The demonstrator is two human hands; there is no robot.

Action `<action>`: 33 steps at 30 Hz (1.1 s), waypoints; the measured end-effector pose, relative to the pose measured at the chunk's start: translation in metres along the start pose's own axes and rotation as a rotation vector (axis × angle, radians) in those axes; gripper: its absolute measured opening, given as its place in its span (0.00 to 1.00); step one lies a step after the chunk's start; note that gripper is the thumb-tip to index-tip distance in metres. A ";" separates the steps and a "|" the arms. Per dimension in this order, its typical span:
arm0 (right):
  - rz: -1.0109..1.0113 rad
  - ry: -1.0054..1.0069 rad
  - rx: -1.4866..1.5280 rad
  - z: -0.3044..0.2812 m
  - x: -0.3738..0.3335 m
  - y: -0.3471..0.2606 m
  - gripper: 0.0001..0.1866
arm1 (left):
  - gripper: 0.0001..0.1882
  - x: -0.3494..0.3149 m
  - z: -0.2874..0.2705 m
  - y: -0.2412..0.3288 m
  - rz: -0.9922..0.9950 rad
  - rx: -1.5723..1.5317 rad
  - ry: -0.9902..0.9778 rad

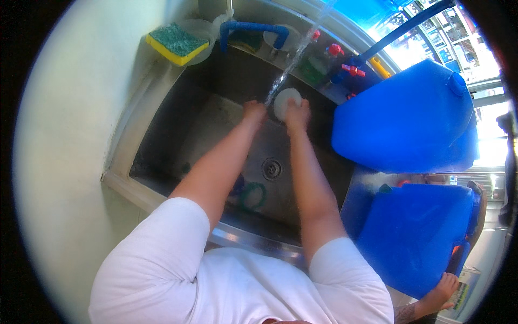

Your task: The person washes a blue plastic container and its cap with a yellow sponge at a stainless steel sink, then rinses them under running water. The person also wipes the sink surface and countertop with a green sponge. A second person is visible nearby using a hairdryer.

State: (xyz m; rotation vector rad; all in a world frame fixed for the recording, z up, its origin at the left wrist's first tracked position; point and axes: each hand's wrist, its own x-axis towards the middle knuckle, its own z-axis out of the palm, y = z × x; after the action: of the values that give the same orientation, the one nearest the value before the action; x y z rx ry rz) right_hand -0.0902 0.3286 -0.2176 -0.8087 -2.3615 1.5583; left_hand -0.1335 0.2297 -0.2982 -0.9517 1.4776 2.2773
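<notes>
My right hand (298,114) grips a small white round dish (286,101) over the far part of the metal sink (221,116). My left hand (254,112) is just left of it, fingers curled in; what they hold, if anything, is hidden. Between my hands a stream of water (280,81) falls from above, close to the left fingers and the dish's edge. Below my hands the round drain (271,169) shows in the sink floor. A green loop (252,195) lies near the sink's front wall, partly hidden by my left forearm.
A green and yellow sponge (177,44) rests on a clear bowl at the back left corner. Blue pipe (253,26) and red-handled valves (353,70) line the back. Two large blue jugs (399,119) crowd the right; another person's hand (443,291) touches the nearer jug (415,232).
</notes>
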 end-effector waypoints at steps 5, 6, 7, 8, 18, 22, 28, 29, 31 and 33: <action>-0.545 -0.291 -0.488 0.014 -0.019 0.022 0.26 | 0.13 0.017 0.010 -0.008 0.174 0.160 -0.080; -0.578 -0.308 -0.433 0.020 -0.020 0.025 0.26 | 0.14 0.016 0.006 -0.004 0.179 0.172 -0.054; -0.617 -0.323 -0.394 0.025 -0.021 0.027 0.25 | 0.16 0.011 0.001 -0.001 0.123 0.036 -0.104; -0.587 -0.342 -0.406 0.027 -0.022 0.027 0.24 | 0.17 0.003 -0.004 0.002 0.042 -0.092 -0.126; -0.703 -0.350 -0.628 0.018 -0.028 0.017 0.23 | 0.31 -0.034 -0.029 0.017 0.001 0.003 -0.232; -1.035 -0.268 -0.555 0.032 -0.024 0.028 0.20 | 0.27 -0.024 -0.034 0.009 0.009 0.186 -0.287; -0.313 -0.651 -0.578 0.003 -0.036 0.077 0.22 | 0.22 -0.018 -0.060 0.032 0.209 0.608 -0.159; -0.316 -0.588 -0.608 0.002 -0.047 0.094 0.22 | 0.21 -0.021 -0.060 0.032 0.301 0.879 -0.208; -0.425 -0.716 -0.829 0.016 -0.088 0.138 0.19 | 0.20 -0.031 -0.058 0.032 0.440 1.254 -0.279; -0.368 -0.918 -0.889 0.056 -0.122 0.176 0.20 | 0.21 -0.046 -0.057 0.028 0.484 1.453 -0.298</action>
State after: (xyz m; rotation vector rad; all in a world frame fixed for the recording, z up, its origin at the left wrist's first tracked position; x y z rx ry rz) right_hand 0.0443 0.2706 -0.3836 0.4058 -3.6273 0.7169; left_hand -0.0928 0.1723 -0.2638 0.1953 2.5906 0.8279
